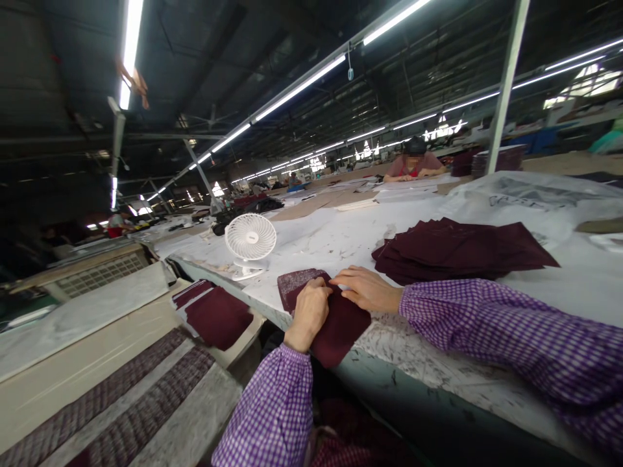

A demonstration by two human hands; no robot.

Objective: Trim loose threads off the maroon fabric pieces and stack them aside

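Note:
A maroon fabric piece (344, 327) lies at the table's front edge, its near corner hanging over the side. My left hand (310, 310) has its fingers curled down on this piece and closed on its upper part. From the right, my right hand (367, 288) reaches in with fingers stretched out, their tips on the fabric close to my left fingers. Under and behind the piece is a speckled maroon panel (294, 281). What lies beneath my fingertips is hidden.
A white fan (250, 237) stands behind my hands. To the right is a pile of maroon fabric pieces (457, 250) beside plastic sheeting (535, 191). More maroon pieces (219, 318) lie on a lower surface at left, near striped knitted stacks (146, 395). Across the table, a person (413, 162) leans in.

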